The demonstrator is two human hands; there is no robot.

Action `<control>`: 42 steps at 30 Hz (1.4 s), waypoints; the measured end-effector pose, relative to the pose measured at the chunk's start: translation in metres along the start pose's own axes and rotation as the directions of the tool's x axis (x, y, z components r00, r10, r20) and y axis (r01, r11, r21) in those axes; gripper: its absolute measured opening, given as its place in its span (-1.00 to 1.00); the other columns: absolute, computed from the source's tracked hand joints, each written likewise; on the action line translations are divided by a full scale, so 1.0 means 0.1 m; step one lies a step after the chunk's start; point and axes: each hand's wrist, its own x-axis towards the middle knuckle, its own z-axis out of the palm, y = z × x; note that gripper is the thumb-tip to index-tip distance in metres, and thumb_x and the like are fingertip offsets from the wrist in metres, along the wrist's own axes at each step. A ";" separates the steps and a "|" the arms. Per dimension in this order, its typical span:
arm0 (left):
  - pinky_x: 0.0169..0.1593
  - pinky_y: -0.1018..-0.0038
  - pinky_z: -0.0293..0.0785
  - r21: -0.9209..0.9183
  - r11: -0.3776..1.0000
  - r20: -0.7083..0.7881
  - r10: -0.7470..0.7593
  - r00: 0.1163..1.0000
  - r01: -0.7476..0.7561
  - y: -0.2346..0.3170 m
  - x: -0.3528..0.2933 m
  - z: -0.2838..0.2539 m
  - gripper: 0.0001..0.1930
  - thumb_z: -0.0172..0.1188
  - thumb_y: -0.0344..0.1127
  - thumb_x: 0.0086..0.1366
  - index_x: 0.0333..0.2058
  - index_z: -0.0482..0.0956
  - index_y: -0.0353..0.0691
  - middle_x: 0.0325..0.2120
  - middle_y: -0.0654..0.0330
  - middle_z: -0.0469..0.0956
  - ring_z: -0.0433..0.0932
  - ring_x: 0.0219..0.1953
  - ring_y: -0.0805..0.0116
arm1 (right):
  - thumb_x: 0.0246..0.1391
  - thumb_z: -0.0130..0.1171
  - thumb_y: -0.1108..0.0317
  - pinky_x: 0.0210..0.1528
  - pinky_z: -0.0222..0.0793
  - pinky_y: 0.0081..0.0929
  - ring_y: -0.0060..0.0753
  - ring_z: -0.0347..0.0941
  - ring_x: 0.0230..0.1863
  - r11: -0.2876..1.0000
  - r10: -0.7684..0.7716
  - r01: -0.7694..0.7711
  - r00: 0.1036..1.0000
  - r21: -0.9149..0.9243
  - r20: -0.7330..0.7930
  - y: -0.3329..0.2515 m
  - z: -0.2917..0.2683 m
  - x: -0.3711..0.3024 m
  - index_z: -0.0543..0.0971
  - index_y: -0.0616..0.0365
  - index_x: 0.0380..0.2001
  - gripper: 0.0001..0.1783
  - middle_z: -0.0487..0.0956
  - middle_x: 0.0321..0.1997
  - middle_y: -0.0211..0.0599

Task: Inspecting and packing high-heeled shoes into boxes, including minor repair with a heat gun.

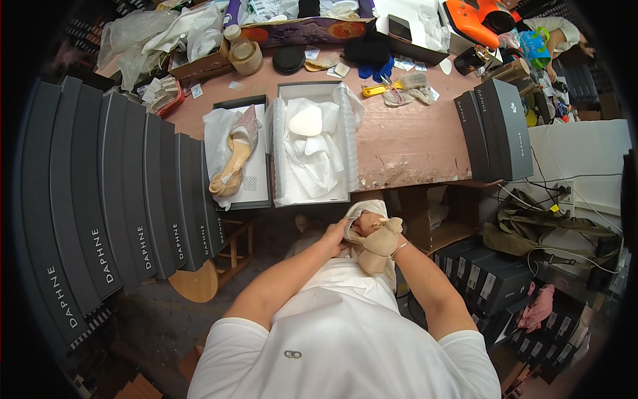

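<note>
Above my lap, a beige shoe is held in both hands at the table's front edge. My left hand is closed on the shoe's left edge, its fingertips partly hidden. My right hand comes round from the other side, its fingers curled at the shoe and partly covered by it. Just beyond, an open shoe box holds white tissue paper and a pale rounded pad. To its left, a second beige shoe, partly wrapped, rests in a dark box or lid.
Tall stacks of dark grey shoe boxes stand at the left; more boxes stand on the table's right end. Yellow-handled scissors, a glove, a jar and an orange tool lie farther back. A wooden stool is below left.
</note>
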 end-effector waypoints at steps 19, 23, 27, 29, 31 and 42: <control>0.33 0.05 0.04 -0.450 0.892 0.322 0.192 0.927 -0.029 0.54 -1.12 0.64 -0.52 -0.28 -0.04 0.43 0.20 0.19 -0.17 0.22 0.07 0.21 0.18 0.26 0.10 | -0.12 0.18 0.28 -0.19 0.34 -0.26 -0.24 0.46 -0.16 0.935 0.173 -0.243 0.948 -0.260 -0.265 -0.63 -1.01 -0.01 0.66 0.13 -0.48 -0.82 0.55 -0.39 -0.25; 0.33 0.02 0.00 -0.464 0.886 0.393 0.236 0.889 -0.030 0.65 -1.40 0.53 -0.45 -0.30 0.05 0.40 0.24 0.14 -0.10 0.25 0.06 0.16 0.13 0.30 0.07 | -0.16 0.16 0.30 -0.16 0.32 -0.31 -0.26 0.49 -0.22 0.910 -0.032 -0.116 0.937 -0.398 -0.347 -0.70 -0.98 0.09 0.64 0.07 -0.55 -0.87 0.52 -0.36 -0.29; 0.32 0.03 0.02 -0.588 0.809 0.462 0.332 0.822 0.004 0.46 -1.66 0.43 -0.38 -0.27 0.19 0.34 0.27 0.11 0.00 0.26 0.14 0.16 0.13 0.30 0.09 | -0.13 0.11 0.29 0.10 0.15 -0.22 -0.32 0.32 0.04 0.874 -0.161 -0.023 0.929 -0.485 -0.334 -1.00 -1.13 0.16 0.65 0.14 -0.45 -0.79 0.45 -0.05 -0.36; 0.31 0.06 0.06 -0.573 0.820 0.469 0.331 0.818 -0.003 0.43 -1.72 0.39 -0.35 -0.26 0.23 0.33 0.27 0.12 0.02 0.24 0.16 0.18 0.15 0.29 0.12 | -0.11 0.10 0.30 0.19 0.08 -0.17 -0.32 0.26 0.14 0.824 -0.316 0.071 0.882 -0.562 -0.351 -1.08 -1.14 0.16 0.66 0.15 -0.40 -0.76 0.39 0.10 -0.37; 0.30 0.06 0.07 -0.538 0.843 0.481 0.326 0.814 -0.019 0.44 -1.68 0.33 -0.33 -0.24 0.29 0.31 0.27 0.11 0.05 0.25 0.20 0.18 0.16 0.29 0.15 | -0.11 0.10 0.32 0.25 0.02 -0.13 -0.30 0.21 0.20 0.813 -0.389 0.139 0.852 -0.566 -0.349 -1.10 -1.22 0.15 0.66 0.17 -0.35 -0.73 0.34 0.18 -0.39; 0.26 0.17 0.22 -0.527 0.836 0.487 0.441 0.754 -0.149 0.41 -1.74 0.19 -0.33 -0.22 0.30 0.32 0.26 0.11 0.05 0.20 0.15 0.23 0.24 0.24 0.19 | -0.24 0.17 0.33 0.34 -0.10 0.01 -0.28 0.16 0.28 0.757 -0.583 0.408 0.775 -0.510 -0.246 -1.22 -1.29 -0.06 0.66 0.09 -0.56 -0.86 0.42 0.03 -0.44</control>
